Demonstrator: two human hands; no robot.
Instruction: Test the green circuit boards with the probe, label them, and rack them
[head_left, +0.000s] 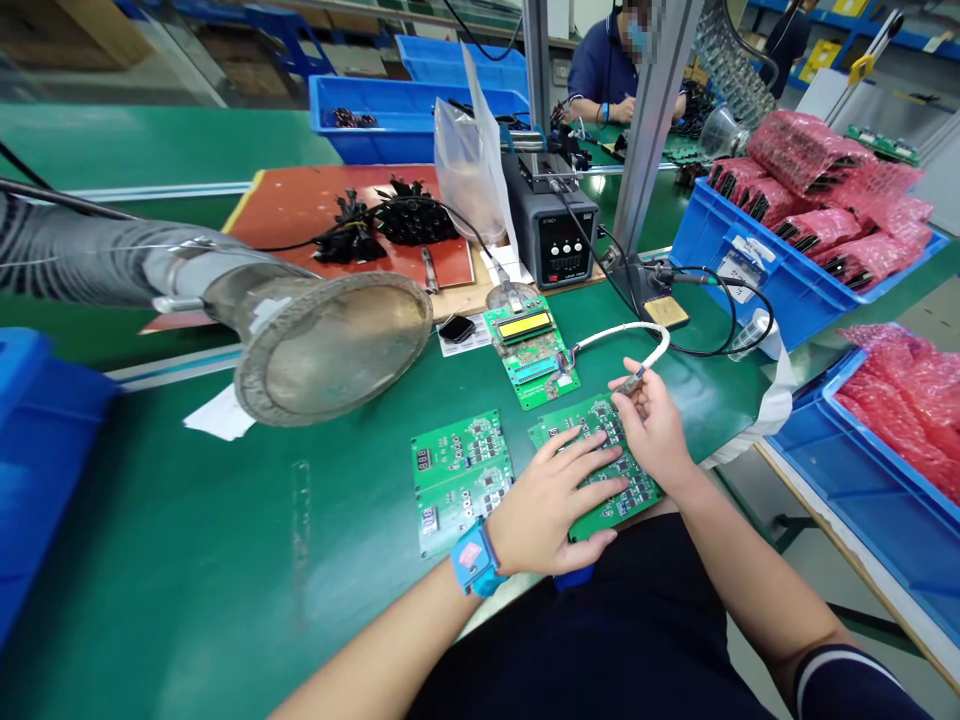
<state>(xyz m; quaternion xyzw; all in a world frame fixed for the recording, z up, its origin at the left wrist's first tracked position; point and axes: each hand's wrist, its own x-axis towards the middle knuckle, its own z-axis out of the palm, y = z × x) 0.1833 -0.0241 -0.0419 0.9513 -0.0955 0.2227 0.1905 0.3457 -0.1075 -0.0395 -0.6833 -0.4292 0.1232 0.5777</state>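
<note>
My left hand [555, 505] lies flat with fingers spread on a green circuit board [581, 430] at the table's near edge, holding it down. My right hand [651, 425] is closed on a small connector plug [636, 380] at the end of a white cable [626, 330], just above the board's far right corner. The cable runs back to a green tester board [534, 352] with a yellow display. A second green circuit board [459, 478] lies to the left of my left hand. A blue wristband sits on my left wrist.
A fume extractor funnel [330, 345] on a hose hangs over the green table [225, 560] at left. A grey soldering station [559, 235], a plastic bag, black parts on a red mat [300, 205], blue bins [757, 275] with pink bagged parts. Another person works at the back.
</note>
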